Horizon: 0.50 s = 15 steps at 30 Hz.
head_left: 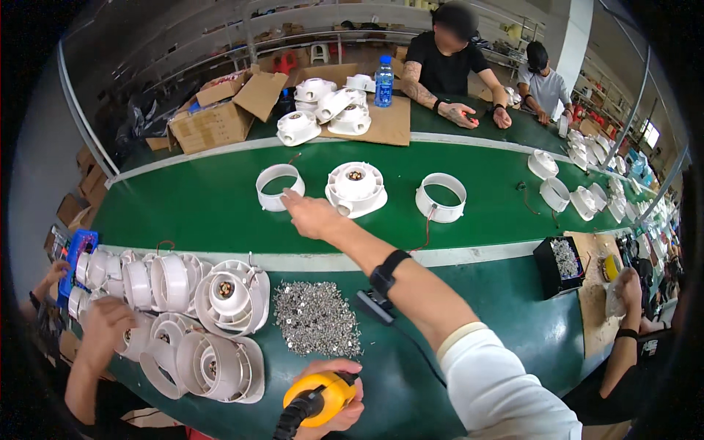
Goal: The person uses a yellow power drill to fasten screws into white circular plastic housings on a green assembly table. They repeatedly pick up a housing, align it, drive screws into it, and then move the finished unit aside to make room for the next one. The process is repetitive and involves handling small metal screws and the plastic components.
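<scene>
My right hand (314, 216) reaches over the green conveyor belt, its fingers closed at the near right rim of a white plastic ring (265, 180) with a short wire. Beside that hand, a white fan housing (356, 189) with a copper-coloured motor centre rests on the belt. My left hand (345, 416), low in the picture, is wrapped round a yellow-and-black power screwdriver (323, 396) with a black cable. Above it, a heap of small silver screws (315, 319) lies on the green table. Left of the screws stand several white fan housings (227, 293) and rings.
Another white ring (441, 198) lies farther right on the belt. A black device (375, 306) with a cable is under my right forearm. A co-worker's hand (110, 326) is among the housings at left. At right stands a black bin (559, 268) of screws. Co-workers sit across the belt.
</scene>
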Each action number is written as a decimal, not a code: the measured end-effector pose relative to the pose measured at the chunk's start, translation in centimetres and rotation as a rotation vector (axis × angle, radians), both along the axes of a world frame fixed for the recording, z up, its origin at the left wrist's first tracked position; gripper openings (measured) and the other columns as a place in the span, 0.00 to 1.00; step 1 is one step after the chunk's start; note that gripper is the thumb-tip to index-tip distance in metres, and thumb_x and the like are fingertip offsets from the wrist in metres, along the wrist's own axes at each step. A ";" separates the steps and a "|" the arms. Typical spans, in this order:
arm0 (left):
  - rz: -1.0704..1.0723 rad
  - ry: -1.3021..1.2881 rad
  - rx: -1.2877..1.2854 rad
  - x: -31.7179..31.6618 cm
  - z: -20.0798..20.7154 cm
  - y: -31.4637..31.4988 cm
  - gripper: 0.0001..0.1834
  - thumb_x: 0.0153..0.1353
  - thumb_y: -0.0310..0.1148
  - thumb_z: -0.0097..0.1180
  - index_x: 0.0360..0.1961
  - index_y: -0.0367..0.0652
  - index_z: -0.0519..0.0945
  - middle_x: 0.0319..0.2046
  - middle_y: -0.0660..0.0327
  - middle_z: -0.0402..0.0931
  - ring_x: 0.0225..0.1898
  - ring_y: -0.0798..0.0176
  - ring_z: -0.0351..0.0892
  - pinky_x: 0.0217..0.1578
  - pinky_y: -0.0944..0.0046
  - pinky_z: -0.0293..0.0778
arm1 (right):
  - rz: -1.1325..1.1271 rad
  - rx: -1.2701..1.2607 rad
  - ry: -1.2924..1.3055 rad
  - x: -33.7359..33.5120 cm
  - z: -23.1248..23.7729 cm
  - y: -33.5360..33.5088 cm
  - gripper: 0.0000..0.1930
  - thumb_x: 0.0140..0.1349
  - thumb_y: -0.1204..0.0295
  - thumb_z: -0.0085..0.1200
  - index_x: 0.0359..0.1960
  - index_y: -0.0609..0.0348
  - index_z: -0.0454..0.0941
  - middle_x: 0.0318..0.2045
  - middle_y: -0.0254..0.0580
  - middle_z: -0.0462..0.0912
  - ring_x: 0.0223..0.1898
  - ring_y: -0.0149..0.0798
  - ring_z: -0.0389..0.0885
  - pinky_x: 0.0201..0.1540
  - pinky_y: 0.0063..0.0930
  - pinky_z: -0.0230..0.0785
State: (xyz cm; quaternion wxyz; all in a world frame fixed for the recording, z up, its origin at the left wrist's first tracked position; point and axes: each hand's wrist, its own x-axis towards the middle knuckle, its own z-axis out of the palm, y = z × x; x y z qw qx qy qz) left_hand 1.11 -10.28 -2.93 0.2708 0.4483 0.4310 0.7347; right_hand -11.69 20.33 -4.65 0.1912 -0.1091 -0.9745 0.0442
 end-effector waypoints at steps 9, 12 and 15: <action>0.018 -0.002 -0.012 0.2 -1.3 0.0 0.37 0.51 0.52 0.63 0.49 0.33 0.65 0.22 0.57 0.72 0.19 0.65 0.69 0.20 0.69 0.63 | -0.235 0.129 0.053 -1.9 -1.3 1.5 0.10 0.53 0.72 0.49 0.38 0.56 0.76 0.42 0.48 0.73 0.37 0.42 0.81 0.36 0.37 0.75; -0.062 -0.134 -0.008 0.3 -0.3 -0.2 0.36 0.48 0.47 0.65 0.49 0.34 0.65 0.23 0.57 0.72 0.19 0.63 0.68 0.20 0.68 0.64 | -0.224 0.169 0.062 -1.1 -1.7 1.4 0.08 0.51 0.73 0.50 0.33 0.54 0.78 0.41 0.46 0.74 0.36 0.42 0.81 0.38 0.37 0.74; -0.096 -0.213 -0.015 0.2 0.0 -0.4 0.34 0.48 0.47 0.64 0.49 0.35 0.65 0.25 0.57 0.72 0.21 0.63 0.69 0.21 0.67 0.65 | -0.180 0.046 0.291 1.2 -0.1 -0.2 0.08 0.50 0.74 0.52 0.33 0.58 0.77 0.40 0.48 0.72 0.35 0.45 0.80 0.35 0.39 0.73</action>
